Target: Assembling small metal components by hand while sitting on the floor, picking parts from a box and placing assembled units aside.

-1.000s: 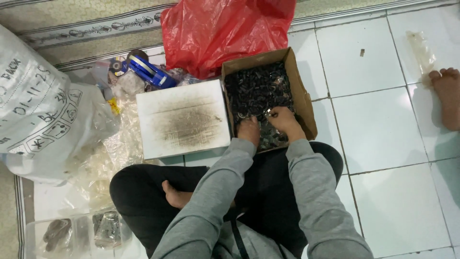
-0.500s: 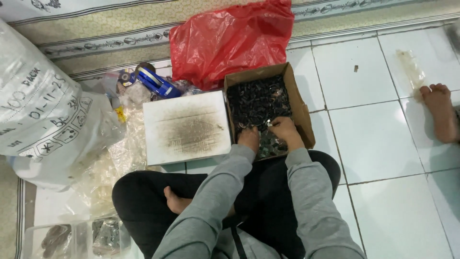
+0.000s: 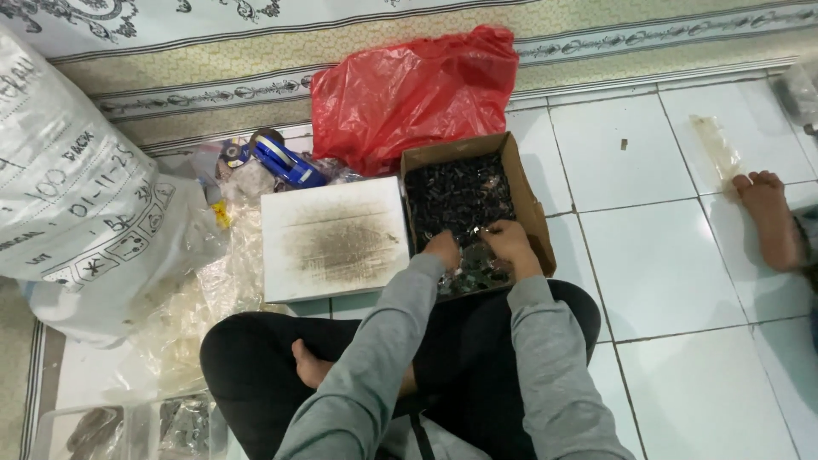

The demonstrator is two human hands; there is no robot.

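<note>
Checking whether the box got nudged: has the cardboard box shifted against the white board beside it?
No. The cardboard box lies right beside the white board, below the red bag, as before; only the camera view shifted.

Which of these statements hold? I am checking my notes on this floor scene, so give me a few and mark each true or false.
1. Both hands, left hand and right hand, are inside the cardboard box. True.
2. The box holds small dark parts. True.
3. The red bag lies on the person's lap. False: it lies on the floor beyond the box.
4. The white board is right of the box. False: it lies left of it.
5. A bare foot shows at the right edge. True.
</note>
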